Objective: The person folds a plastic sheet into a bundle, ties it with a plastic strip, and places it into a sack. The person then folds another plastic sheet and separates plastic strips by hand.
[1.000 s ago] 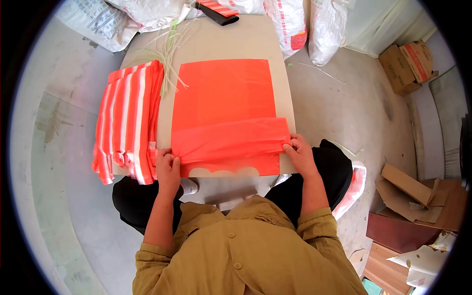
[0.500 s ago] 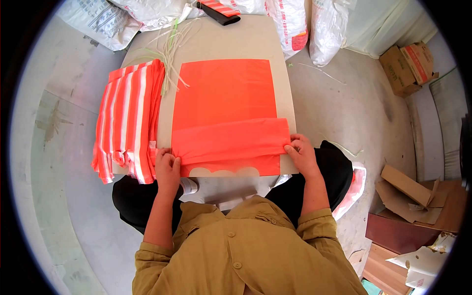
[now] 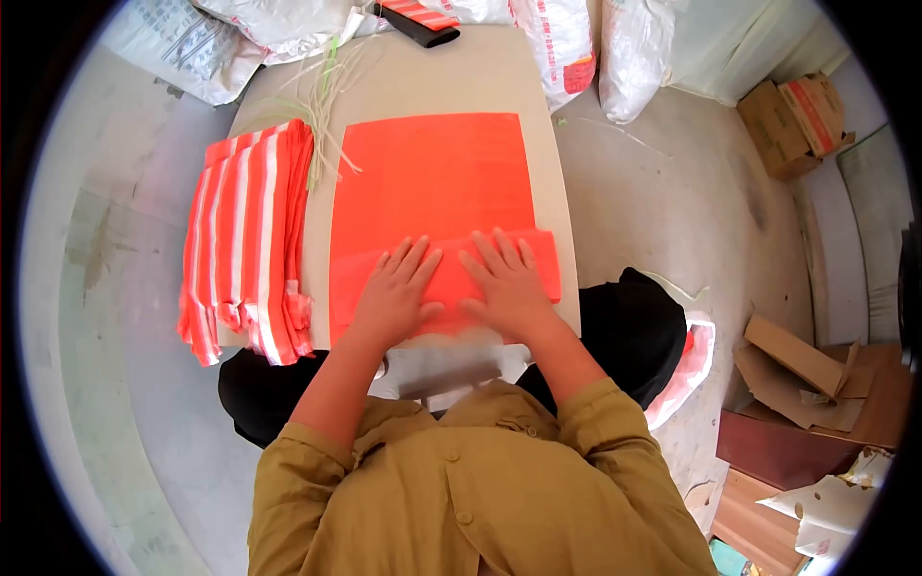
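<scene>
A red plastic bag (image 3: 432, 173) lies flat on the table (image 3: 451, 72), with its near part folded over as a band. On that folded band rests my left hand (image 3: 396, 293), palm down with fingers spread. My right hand (image 3: 509, 286) lies flat beside it, fingers apart and pointing away from me. Both hands touch the plastic without gripping it. To the left, a folded stack of red-and-white striped plastic bags (image 3: 245, 230) hangs partly over the table's near left edge.
Pale plastic strips (image 3: 327, 106) lie at the table's back left. A black roll with striped plastic (image 3: 420, 24) sits at the far edge. White sacks (image 3: 552, 43) stand behind. Cardboard boxes (image 3: 792, 125) are at the far right, and an opened carton (image 3: 802, 384) lies nearer on the right.
Both hands have let go of the side edges of the fold and moved inward onto the red plastic. Their fingers have gone from pinching to lying spread.
</scene>
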Tool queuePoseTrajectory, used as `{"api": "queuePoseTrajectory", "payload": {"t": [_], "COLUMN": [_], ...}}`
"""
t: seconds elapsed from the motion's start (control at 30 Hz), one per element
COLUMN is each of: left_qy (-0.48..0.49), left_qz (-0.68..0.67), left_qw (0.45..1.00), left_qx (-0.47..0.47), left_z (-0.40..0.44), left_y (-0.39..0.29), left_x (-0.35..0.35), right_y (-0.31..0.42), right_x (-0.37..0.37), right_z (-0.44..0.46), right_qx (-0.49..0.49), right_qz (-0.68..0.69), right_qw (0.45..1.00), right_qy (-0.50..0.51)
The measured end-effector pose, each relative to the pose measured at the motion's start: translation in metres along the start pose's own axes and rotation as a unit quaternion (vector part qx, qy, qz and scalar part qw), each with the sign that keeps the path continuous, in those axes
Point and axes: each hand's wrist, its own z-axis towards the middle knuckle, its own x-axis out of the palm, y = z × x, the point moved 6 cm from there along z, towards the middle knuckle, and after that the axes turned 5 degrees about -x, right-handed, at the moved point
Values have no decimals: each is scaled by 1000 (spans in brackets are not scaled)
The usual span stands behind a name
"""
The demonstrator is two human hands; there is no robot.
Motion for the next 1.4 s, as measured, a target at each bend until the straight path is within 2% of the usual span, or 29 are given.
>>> {"api": "queuePoseTrajectory", "payload": {"t": [0.2,0.37,0.7,1.0,1.3,1.37,1.4], "left_qy": [24,26,88,75,43,7,20], "left_qz": [12,16,23,49,31,17,-8], "left_qw": [1000,1000,996,996,999,1000,1000], "left_qx": [-6,1,-13,0,1,7,-18], "left_z": [-6,-7,1,1,2,5,6], "left_y": [6,5,-1,-1,-3,4,9], "left_x": [-4,-7,-18,-8,-11,-7,-8], "right_y": [-42,-47,-56,-51,-62,-73,-77], "right_x": [-16,-23,-33,-42,-48,-46,-48], "right_z": [-28,-36,-24,-24,-25,-20,-16], "right_qx": [110,89,33,21,-39,-4,14], "right_qz": [-11,-19,-34,24,100,150,175], "right_qw": [991,993,988,994,994,988,983], "right_qy": [71,79,145,102,7,42,58]}}
